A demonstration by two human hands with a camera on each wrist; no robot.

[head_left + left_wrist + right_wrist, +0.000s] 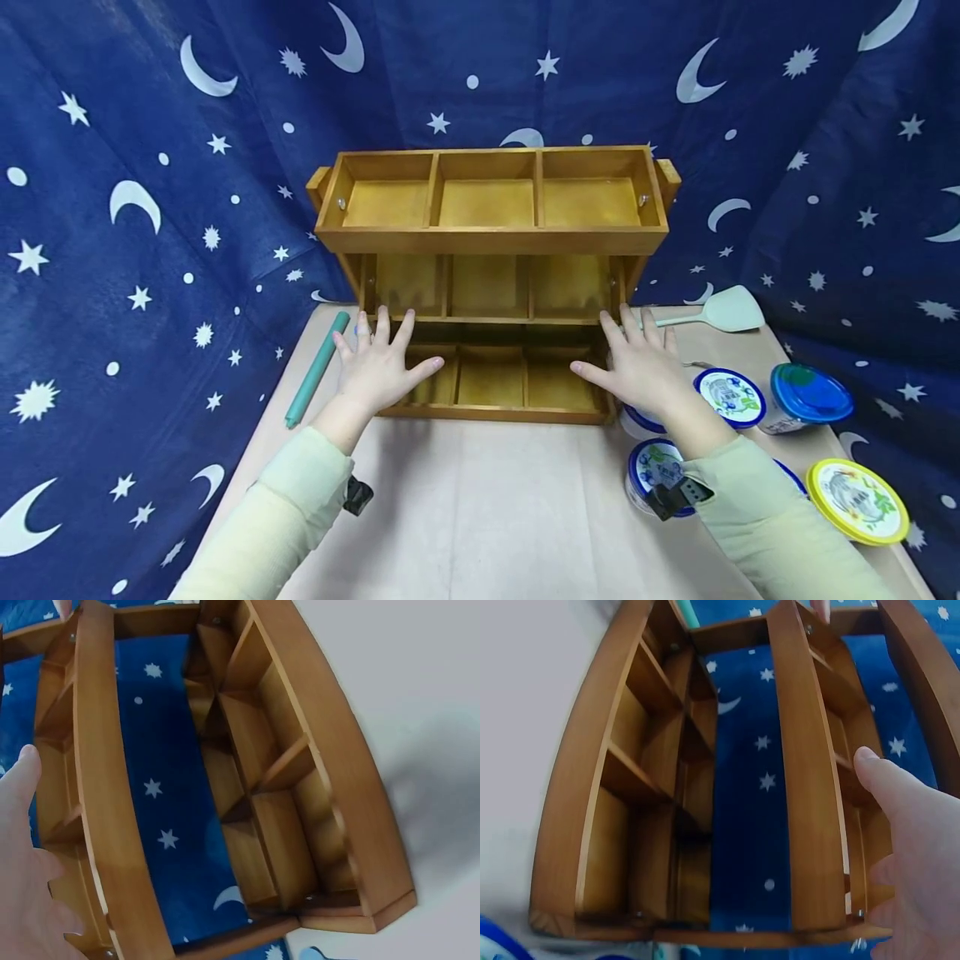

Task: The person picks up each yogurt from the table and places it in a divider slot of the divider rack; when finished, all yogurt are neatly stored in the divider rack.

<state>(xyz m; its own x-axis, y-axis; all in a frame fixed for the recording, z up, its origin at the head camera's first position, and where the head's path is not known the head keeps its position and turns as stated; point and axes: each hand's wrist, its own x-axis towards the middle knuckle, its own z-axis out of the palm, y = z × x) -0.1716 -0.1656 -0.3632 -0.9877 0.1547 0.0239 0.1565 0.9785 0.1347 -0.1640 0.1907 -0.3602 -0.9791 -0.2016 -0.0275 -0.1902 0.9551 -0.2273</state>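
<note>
A wooden three-tier rack (491,242) with three empty compartments per tier stands at the back of the beige table (487,508). My left hand (382,362) hovers flat over the left end of the lowest tier, fingers spread and straight. My right hand (633,362) mirrors it at the right end. Neither hand holds anything, and I cannot tell whether they touch the wood. In the left wrist view the left hand (22,847) lies beside the rack (300,772). In the right wrist view the right hand (915,847) lies beside the rack's (802,772) middle rail.
A teal rod (318,367) lies along the table's left edge. At the right are a pale green spatula (720,312), a blue-lidded tub (810,396), two white-and-blue lidded tubs (729,396) (652,467) and a yellow-lidded tub (858,500). Blue star-print cloth (150,208) surrounds the table.
</note>
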